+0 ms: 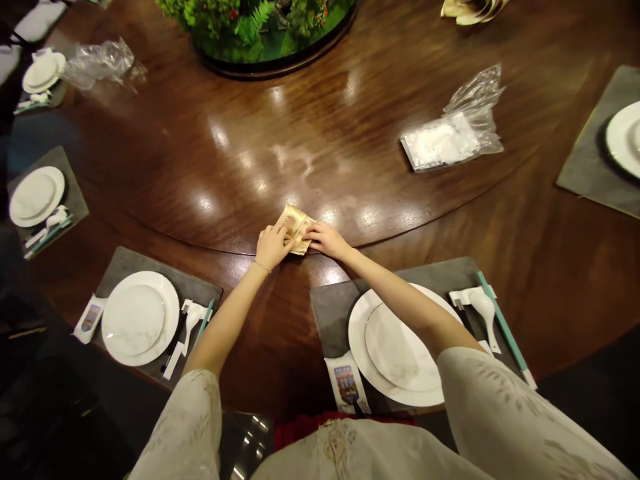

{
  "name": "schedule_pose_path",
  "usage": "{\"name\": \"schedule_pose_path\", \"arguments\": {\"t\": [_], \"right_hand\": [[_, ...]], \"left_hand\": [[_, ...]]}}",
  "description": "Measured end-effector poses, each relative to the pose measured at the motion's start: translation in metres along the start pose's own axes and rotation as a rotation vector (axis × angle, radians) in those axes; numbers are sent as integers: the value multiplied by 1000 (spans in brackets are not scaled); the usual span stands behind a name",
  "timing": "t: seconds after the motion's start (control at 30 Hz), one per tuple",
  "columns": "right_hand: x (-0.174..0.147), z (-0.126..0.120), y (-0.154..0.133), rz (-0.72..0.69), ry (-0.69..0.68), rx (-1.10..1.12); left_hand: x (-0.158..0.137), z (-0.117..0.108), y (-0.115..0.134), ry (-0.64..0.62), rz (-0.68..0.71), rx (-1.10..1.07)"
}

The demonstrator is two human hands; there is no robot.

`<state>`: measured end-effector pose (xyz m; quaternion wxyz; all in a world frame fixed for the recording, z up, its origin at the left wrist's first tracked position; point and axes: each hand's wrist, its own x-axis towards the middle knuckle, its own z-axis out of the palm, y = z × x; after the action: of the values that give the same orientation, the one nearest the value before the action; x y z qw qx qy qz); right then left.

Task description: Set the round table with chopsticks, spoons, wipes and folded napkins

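A gold cloth napkin [297,227], folded into a small bundle, lies on the wooden table near the edge of its raised round centre. My left hand [273,247] grips its left side, fingers curled over the cloth. On the opposite side, my right hand [327,240] has its fingertips pressed on the napkin's right edge. The cloth's underside is hidden. Below my right forearm sits a stacked pair of white plates [361,340] on a grey placemat [327,307].
Beyond my hands lies a clear plastic packet [445,141]. A miniature garden centrepiece [270,33] stands at the back. Another place setting has a white plate [135,320] at left. Beside the right setting are a white spoon [484,310] and teal chopsticks [505,327].
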<state>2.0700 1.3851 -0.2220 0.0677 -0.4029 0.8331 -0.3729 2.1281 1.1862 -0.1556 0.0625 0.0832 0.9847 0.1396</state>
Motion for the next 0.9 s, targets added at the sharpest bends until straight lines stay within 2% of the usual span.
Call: {"name": "schedule_pose_path", "arguments": {"t": [0.13, 0.2, 0.37, 0.47, 0.6, 0.7, 0.8, 0.83, 0.9], "right_hand": [[4, 0, -3, 75, 13, 18], [10, 2, -10, 172, 41, -43], [36, 11, -32, 530, 141, -204], [56, 4, -36, 744, 120, -181], [72, -25, -25, 925, 78, -198], [78, -51, -9, 893, 31, -193], [86, -65, -1, 730, 47, -33], [89, -65, -2, 687, 8, 34], [96, -62, -10, 641, -154, 134]], "left_hand": [[13, 1, 12, 6, -112, 25], [19, -6, 10, 10, -147, -35], [22, -30, -1, 232, -234, -250], [10, -24, 2, 279, -154, -244], [-8, 8, 5, 185, -11, -177], [-16, 30, 2, 145, 59, -172], [-21, 39, -2, 135, 116, -180], [-24, 39, -3, 126, 125, -183], [-28, 35, -5, 102, 135, -207]]}}
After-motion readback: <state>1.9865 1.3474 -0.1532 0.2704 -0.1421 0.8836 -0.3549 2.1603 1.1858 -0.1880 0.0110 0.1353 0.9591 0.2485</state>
